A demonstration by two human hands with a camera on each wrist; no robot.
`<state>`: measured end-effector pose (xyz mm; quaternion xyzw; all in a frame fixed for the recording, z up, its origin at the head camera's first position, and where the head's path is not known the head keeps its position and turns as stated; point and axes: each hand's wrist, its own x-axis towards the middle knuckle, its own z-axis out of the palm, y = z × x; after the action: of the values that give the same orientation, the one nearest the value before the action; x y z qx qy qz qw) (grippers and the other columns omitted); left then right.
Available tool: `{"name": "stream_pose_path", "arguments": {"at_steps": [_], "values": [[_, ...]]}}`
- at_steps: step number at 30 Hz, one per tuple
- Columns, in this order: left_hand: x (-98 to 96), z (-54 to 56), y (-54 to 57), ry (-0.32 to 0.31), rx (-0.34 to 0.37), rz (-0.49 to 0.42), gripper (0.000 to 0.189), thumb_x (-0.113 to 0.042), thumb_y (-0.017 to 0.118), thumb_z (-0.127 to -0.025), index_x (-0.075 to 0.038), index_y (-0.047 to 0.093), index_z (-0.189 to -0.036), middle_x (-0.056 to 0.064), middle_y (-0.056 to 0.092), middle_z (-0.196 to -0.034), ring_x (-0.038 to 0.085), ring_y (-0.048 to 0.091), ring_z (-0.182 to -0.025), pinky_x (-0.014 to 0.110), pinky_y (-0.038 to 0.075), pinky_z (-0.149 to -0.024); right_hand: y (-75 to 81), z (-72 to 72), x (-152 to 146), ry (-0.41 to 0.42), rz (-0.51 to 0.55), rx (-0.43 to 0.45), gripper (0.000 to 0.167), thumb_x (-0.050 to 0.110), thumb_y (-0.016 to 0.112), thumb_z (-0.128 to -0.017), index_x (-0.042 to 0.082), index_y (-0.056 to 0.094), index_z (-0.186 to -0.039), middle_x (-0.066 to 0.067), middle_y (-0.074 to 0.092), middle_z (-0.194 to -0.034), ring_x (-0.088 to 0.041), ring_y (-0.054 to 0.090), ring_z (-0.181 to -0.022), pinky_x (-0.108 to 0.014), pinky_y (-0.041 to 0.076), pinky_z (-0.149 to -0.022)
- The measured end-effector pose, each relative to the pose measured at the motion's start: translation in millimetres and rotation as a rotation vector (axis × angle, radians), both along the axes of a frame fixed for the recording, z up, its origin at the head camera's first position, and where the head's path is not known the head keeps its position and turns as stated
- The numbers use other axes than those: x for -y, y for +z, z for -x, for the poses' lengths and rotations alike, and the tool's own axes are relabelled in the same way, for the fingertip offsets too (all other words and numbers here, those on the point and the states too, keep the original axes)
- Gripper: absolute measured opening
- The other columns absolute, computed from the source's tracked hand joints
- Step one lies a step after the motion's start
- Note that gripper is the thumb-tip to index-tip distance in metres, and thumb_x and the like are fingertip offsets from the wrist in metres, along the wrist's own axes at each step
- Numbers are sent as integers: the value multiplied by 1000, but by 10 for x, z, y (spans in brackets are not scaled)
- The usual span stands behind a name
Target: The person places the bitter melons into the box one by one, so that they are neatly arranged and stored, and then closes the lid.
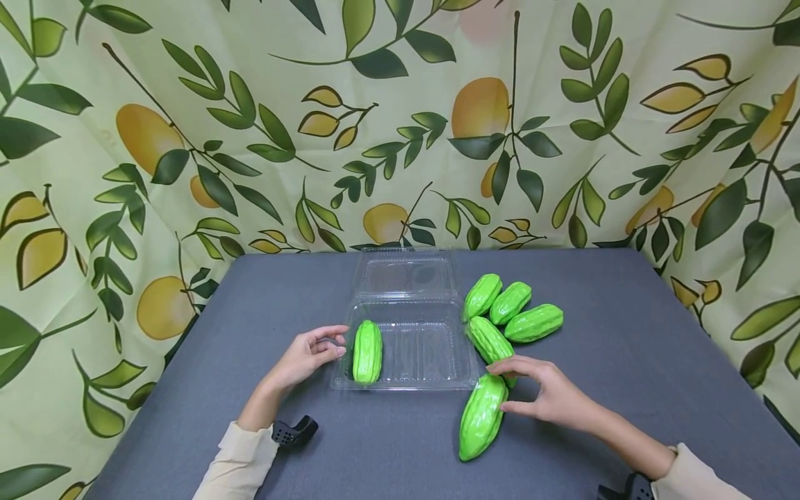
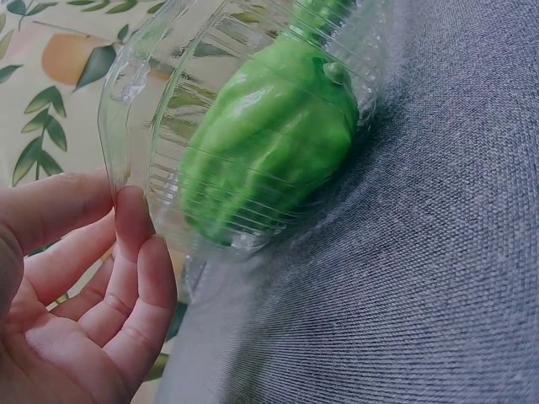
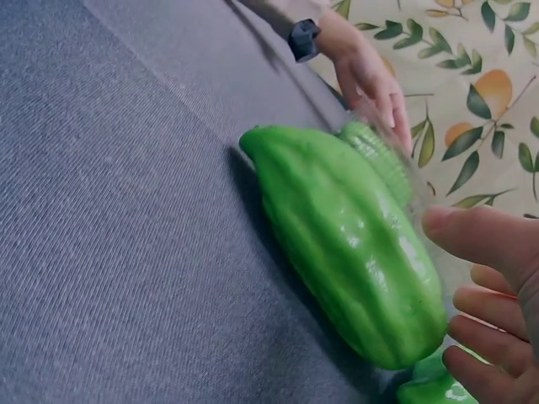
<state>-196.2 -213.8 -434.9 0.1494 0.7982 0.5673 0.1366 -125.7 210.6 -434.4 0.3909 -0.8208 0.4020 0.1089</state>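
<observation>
A clear plastic clamshell container point(image 1: 412, 382) lies with its lid point(image 1: 406, 274) folded back. One ridged green bitter melon point(image 1: 367, 353) sits lengthwise along the left side inside it. My left hand point(image 1: 315, 351) pinches the container's left rim between thumb and fingers, as the left wrist view shows. Outside, by the front right corner, lies another bitter melon point(image 1: 481, 420). Around its far end is my right hand point(image 1: 546, 392), thumb and fingers spread apart; in the right wrist view the thumb point(image 3: 472, 231) is close beside the melon, and whether it touches cannot be told.
Just beyond the right hand a bitter melon point(image 1: 490, 340) lies against the container's right side. Farther back is a group of 3 more, including one bitter melon point(image 1: 534, 323) pointing right. The grey tabletop point(image 1: 300, 292) meets a leaf-patterned curtain point(image 1: 400, 139) at the back.
</observation>
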Motion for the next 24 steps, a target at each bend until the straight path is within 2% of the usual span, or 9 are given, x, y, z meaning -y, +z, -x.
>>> {"name": "stream_pose_path", "arguments": {"at_steps": [4, 7, 11, 18, 24], "values": [[-1, 1, 2, 2, -1, -3, 47, -3, 61, -91, 9, 48, -134, 30, 55, -116, -4, 62, -83, 17, 53, -77, -29, 3, -24, 37, -22, 28, 51, 16, 85, -70, 6, 65, -117, -12, 69, -117, 8, 56, -116, -6, 42, -95], [1, -1, 2, 1, -2, -5, 47, -3, 61, -91, 10, 48, -134, 29, 55, -116, -4, 62, -83, 17, 53, -77, -42, 9, -57, 57, -37, 58, 52, 17, 85, -71, 4, 65, -117, -13, 70, -115, 7, 59, -112, -6, 44, -93], [3, -2, 0, -1, -1, 3, 48, -5, 62, -91, 9, 48, -135, 29, 55, -116, -4, 62, -83, 17, 53, -77, -63, 25, -96, 89, -32, 96, 53, 16, 85, -70, -1, 64, -116, -17, 70, -108, 1, 66, -99, -15, 53, -84], [6, -5, -7, -5, -4, -5, 47, -4, 61, -92, 10, 47, -135, 29, 55, -115, -5, 61, -82, 17, 53, -76, -111, 41, -74, 108, -93, 26, 55, 23, 88, -67, 2, 63, -113, -9, 70, -101, -3, 67, -91, -15, 52, -80], [-7, -5, -8, -6, -13, -12, 47, -3, 61, -91, 11, 47, -134, 26, 56, -115, -6, 62, -82, 16, 53, -75, -138, 43, -46, 122, -176, -5, 56, 32, 86, -70, 7, 64, -115, -4, 71, -105, -6, 64, -98, -11, 47, -86]]}}
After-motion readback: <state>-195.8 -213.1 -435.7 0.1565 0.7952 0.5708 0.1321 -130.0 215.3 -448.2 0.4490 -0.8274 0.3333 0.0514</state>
